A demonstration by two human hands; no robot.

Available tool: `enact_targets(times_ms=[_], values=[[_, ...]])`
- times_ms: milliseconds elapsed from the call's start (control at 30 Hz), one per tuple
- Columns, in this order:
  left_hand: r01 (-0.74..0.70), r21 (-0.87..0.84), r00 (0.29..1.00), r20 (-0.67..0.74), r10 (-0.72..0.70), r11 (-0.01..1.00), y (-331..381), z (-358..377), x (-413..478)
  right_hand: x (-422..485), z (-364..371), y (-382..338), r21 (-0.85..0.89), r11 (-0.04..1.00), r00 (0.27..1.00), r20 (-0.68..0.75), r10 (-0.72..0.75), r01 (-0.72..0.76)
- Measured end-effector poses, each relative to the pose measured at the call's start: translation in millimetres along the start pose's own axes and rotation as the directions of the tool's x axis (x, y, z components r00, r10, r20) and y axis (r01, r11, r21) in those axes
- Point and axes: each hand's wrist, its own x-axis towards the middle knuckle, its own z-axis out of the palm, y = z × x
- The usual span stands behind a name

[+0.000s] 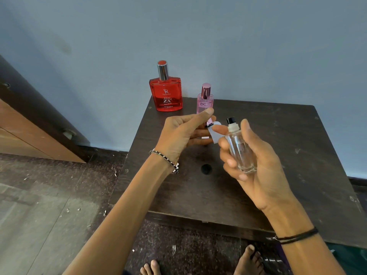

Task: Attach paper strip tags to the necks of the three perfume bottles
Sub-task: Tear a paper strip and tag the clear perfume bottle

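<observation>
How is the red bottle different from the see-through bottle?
The red bottle stands on the table; the see-through bottle is held up in the right hand, fingers curled round it. The red bottle is wide, with white lettering; the see-through bottle is slimmer and plain. The red bottle wears a tall silver cap; the see-through bottle shows a small black top. Both are perfume bottles, roughly upright.

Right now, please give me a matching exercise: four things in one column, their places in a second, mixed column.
1 red bottle
2 pink bottle
3 clear bottle
4 paper strip

a held in the right hand
b far left corner of the table
c pinched by the left hand
d on the table, behind the left hand

Pairs: 1-b, 2-d, 3-a, 4-c
</observation>
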Motion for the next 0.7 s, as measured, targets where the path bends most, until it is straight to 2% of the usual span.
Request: enact_targets(times_ms=[233,367,433,500,567,700], values=[[0.013,0.002,1.000,-0.011,-0.013,1.000,0.9,-2.1,0.3,0.4,-3.0,-0.8,0.127,0.990,0.996,0.067,-0.062,0.053],[0.020,-0.006,1.000,0.003,-0.020,1.000,1.8,-1.3,-0.5,0.0,-6.2,-2.0,0.316,0.949,0.983,0.172,-0.064,0.006],[0.022,0.001,1.000,0.002,-0.022,1.000,2.2,-1.3,-0.6,-1.1,-7.3,-2.4,0.312,0.950,0.983,0.168,-0.067,0.011],[0.022,0.002,1.000,0.005,-0.022,1.000,2.0,-0.9,-0.3,-1.7,-5.6,-3.2,0.224,0.973,0.988,0.124,-0.087,0.057],[0.024,-0.004,1.000,0.018,-0.024,1.000,1.9,-0.5,-0.1,-1.1,-2.0,-3.4,0.051,0.993,0.992,0.051,-0.111,0.109],[0.029,0.007,0.998,0.056,-0.029,1.000,1.8,-0.5,-1.3,2.5,3.0,1.1,-0.266,0.953,0.984,-0.062,-0.169,0.147]])
